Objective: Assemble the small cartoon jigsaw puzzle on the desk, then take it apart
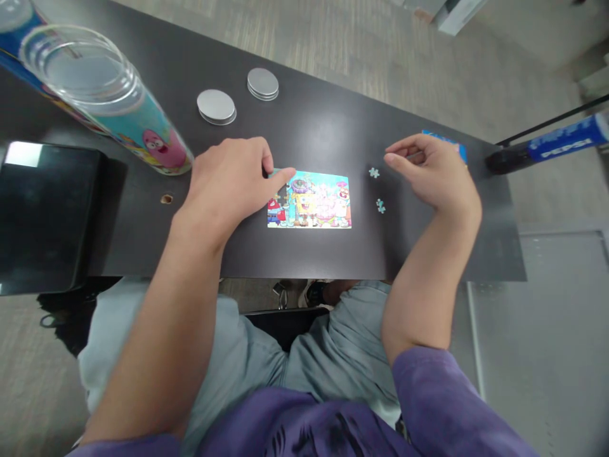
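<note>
A small jigsaw puzzle (pixel 309 202) with bright cartoon figures lies on the dark table, mostly joined, with dark gaps at its left side. My left hand (pixel 233 181) rests at the puzzle's upper left corner. Its thumb stretches over the top edge and stands apart from the bent index finger. Two loose puzzle pieces, one upper (pixel 374 172) and one lower (pixel 380 205), lie to the right of the puzzle. Just beyond them, my right hand (pixel 428 168) hovers with curled fingers, thumb and index tips close together. Whatever they may hold is too small to make out.
Round metal lids, one nearer (pixel 216 105) and one farther (pixel 262 83), lie towards the back. At the left stand a clear-topped cartoon canister (pixel 143 133) and a black box (pixel 47 216). A blue packet (pixel 454 146) and a Pepsi bottle (pixel 561 141) are on the right.
</note>
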`<move>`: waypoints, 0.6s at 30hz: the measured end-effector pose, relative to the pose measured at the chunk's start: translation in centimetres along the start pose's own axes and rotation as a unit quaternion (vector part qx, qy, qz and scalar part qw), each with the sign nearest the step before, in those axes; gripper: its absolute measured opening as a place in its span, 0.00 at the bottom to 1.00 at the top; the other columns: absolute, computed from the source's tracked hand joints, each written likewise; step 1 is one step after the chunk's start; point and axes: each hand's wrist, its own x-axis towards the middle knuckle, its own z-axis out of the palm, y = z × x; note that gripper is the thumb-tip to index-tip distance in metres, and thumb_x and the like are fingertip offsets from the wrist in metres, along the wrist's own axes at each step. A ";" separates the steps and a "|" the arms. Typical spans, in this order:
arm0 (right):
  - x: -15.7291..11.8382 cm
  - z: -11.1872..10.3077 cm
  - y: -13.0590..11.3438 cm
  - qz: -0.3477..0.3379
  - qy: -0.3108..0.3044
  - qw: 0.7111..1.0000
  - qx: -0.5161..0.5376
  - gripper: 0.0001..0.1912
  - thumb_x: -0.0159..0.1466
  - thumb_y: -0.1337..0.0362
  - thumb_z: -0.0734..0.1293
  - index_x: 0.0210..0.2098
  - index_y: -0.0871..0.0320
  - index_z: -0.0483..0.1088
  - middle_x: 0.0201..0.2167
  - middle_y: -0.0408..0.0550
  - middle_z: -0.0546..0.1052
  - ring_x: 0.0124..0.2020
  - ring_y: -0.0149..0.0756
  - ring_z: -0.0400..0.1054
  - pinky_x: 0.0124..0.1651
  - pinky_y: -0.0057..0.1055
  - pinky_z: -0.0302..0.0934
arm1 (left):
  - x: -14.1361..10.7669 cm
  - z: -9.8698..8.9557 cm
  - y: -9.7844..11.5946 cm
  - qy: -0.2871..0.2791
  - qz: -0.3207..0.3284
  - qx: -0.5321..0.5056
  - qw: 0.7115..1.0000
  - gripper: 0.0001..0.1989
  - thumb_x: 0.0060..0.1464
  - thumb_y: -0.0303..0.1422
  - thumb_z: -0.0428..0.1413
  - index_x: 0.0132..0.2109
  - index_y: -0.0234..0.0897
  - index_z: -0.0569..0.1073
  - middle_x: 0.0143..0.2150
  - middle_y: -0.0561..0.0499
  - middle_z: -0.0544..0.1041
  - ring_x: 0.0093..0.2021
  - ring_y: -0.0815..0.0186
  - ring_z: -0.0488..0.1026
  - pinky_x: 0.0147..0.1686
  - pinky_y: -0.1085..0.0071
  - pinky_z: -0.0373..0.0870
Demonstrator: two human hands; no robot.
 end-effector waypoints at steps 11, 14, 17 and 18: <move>-1.4 -2.6 3.3 0.009 -0.227 0.973 0.049 0.18 0.66 0.49 0.92 0.45 0.45 0.86 0.40 0.48 0.85 0.45 0.54 0.79 0.53 0.51 0.75 | 0.5 0.4 -0.2 0.008 -0.024 -0.060 0.998 0.28 0.60 0.67 0.71 0.52 0.53 0.87 0.57 0.40 0.93 0.69 0.26 0.86 0.64 0.38 0.80; -2.2 -2.4 3.6 -0.004 -0.231 0.970 0.072 0.26 0.59 0.41 0.95 0.45 0.44 0.87 0.43 0.50 0.84 0.48 0.56 0.78 0.56 0.56 0.76 | 0.8 0.5 -0.6 0.009 -0.007 -0.095 0.995 0.27 0.59 0.66 0.72 0.53 0.54 0.89 0.52 0.40 0.92 0.69 0.25 0.84 0.66 0.35 0.79; -3.0 -2.2 3.3 -0.018 -0.227 0.971 0.076 0.25 0.64 0.37 0.93 0.42 0.44 0.86 0.45 0.52 0.84 0.48 0.57 0.79 0.60 0.60 0.77 | 1.0 0.7 -1.1 0.012 -0.001 -0.086 0.996 0.30 0.61 0.69 0.69 0.54 0.54 0.90 0.50 0.41 0.92 0.67 0.25 0.85 0.66 0.33 0.80; -3.2 -2.2 3.2 -0.018 -0.226 0.971 0.074 0.24 0.66 0.36 0.92 0.42 0.43 0.85 0.45 0.53 0.84 0.48 0.58 0.79 0.61 0.61 0.77 | 1.1 0.7 -1.2 0.015 0.003 -0.088 0.996 0.31 0.62 0.71 0.68 0.54 0.54 0.90 0.49 0.41 0.92 0.67 0.25 0.85 0.65 0.34 0.81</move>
